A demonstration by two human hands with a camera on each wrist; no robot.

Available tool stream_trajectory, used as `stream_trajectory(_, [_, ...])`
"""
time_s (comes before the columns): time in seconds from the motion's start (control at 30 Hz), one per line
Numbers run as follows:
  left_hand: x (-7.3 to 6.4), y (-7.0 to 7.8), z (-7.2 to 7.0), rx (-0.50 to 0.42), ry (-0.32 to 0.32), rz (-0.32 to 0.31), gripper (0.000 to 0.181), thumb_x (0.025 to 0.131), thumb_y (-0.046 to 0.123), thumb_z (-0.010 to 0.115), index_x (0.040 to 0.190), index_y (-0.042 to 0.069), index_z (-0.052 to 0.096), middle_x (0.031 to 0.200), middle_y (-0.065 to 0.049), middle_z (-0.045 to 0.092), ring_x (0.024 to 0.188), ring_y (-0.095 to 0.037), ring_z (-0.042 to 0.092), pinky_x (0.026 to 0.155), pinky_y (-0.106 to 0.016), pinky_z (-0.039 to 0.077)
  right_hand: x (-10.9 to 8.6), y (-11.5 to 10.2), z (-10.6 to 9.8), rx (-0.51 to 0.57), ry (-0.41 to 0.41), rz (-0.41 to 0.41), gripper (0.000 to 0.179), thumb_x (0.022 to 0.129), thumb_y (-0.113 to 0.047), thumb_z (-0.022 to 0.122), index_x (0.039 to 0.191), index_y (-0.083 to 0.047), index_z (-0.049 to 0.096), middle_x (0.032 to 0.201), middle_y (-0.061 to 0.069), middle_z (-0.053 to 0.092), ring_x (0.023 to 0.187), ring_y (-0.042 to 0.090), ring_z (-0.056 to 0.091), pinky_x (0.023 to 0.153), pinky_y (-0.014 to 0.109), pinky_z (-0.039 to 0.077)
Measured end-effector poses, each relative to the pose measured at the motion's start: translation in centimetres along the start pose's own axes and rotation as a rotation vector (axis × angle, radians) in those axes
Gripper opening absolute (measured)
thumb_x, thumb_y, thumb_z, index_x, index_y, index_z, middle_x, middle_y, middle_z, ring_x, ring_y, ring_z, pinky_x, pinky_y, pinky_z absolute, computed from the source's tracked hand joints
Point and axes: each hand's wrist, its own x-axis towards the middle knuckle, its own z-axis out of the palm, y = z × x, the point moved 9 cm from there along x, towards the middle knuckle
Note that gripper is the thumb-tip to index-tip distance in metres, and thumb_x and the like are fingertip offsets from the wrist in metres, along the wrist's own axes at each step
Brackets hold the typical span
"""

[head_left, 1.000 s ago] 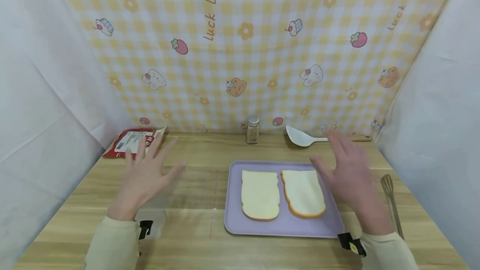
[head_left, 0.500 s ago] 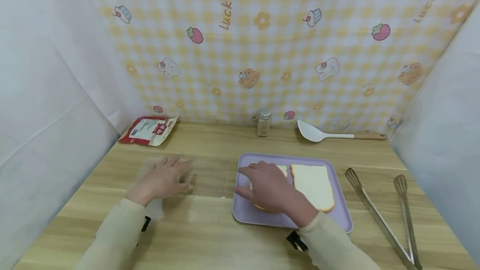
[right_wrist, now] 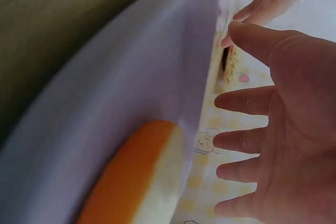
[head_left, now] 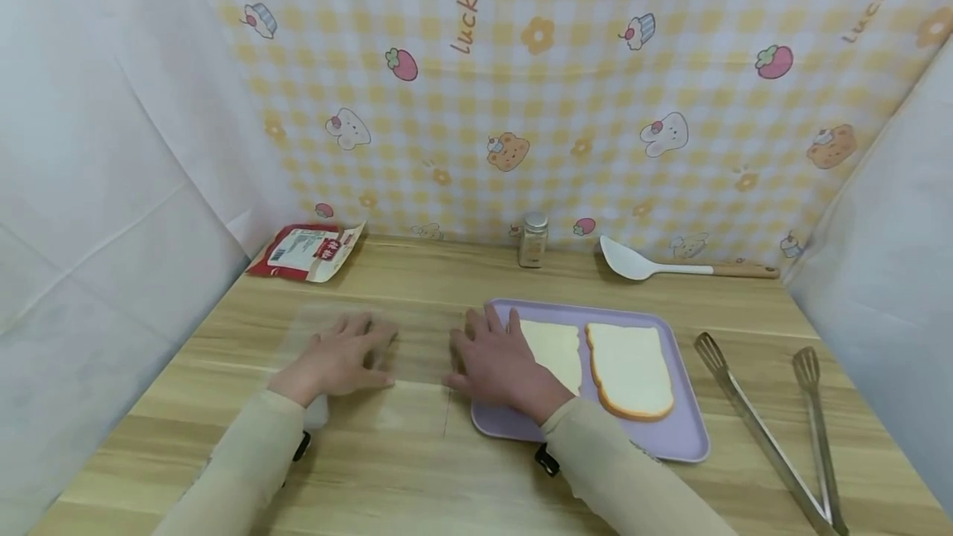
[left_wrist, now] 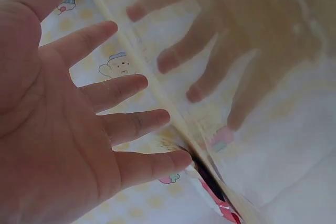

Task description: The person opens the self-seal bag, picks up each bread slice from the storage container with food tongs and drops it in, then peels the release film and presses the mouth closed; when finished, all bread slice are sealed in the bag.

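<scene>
My left hand (head_left: pixel 338 361) hovers low over or rests on a clear, glossy sheet (head_left: pixel 409 416) on the table; contact cannot be told. Its fingers spread loosely, and the sheet mirrors them in the left wrist view. My right hand (head_left: pixel 495 362) is over the left rim of the lilac tray (head_left: pixel 688 433), fingers spread, gripping nothing in the right wrist view. It partly hides the left bread slice (head_left: pixel 558 346). To its right in the tray lies another bread slice (head_left: pixel 631 370) with an orange-brown crust. Whether the right hand touches the tray is unclear.
A red and white packet (head_left: pixel 308 251) lies at the back left. A small glass shaker jar (head_left: pixel 533 242) stands at the back, left of a white spatula (head_left: pixel 633 261) with a wooden handle. Metal tongs (head_left: pixel 774 445) lie spread at the right. Cloth walls enclose the table.
My right hand has swept left across the tray, from its right side to its left rim. My left hand has come down over the clear sheet. The head view has shifted, bringing the tongs fully into sight.
</scene>
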Motion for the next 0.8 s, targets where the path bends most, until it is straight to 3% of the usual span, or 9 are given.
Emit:
stream_trajectory(0.37, [0.2, -0.2, 0.3, 0.024, -0.008, -0.015, 0.077, 0.093, 0.05, 0.078, 0.158, 0.018, 0.05, 0.167, -0.028, 0.034, 0.149, -0.061, 0.033, 0.107, -0.088, 0.03, 0.6, 0.0, 1.4, -0.042, -0.024, 0.023, 0.072, 0.101, -0.063, 0.06, 0.159, -0.021, 0.049, 0.171, 0.014, 0.034, 0.162, 0.042, 0.021, 0.127, 0.071, 0.017])
stream_trajectory(0.6, [0.4, -0.1, 0.0, 0.057, 0.028, 0.014, 0.067, 0.093, 0.044, 0.08, 0.151, 0.018, 0.058, 0.161, -0.028, 0.043, 0.143, -0.06, 0.042, 0.106, -0.082, 0.037, 0.3, 0.1, 1.5, 0.03, -0.013, 0.025, 0.071, 0.1, -0.06, 0.064, 0.156, -0.02, 0.051, 0.17, 0.014, 0.036, 0.161, 0.043, 0.022, 0.126, 0.071, 0.02])
stream_trajectory(0.8, [0.3, 0.1, -0.5, 0.076, 0.054, 0.059, 0.064, 0.091, 0.046, 0.081, 0.146, 0.018, 0.063, 0.156, -0.03, 0.05, 0.138, -0.057, 0.05, 0.105, -0.078, 0.043, 0.5, 0.3, 1.8, 0.025, -0.017, 0.025, 0.072, 0.099, -0.062, 0.063, 0.158, -0.022, 0.05, 0.17, 0.012, 0.036, 0.161, 0.042, 0.023, 0.127, 0.071, 0.018])
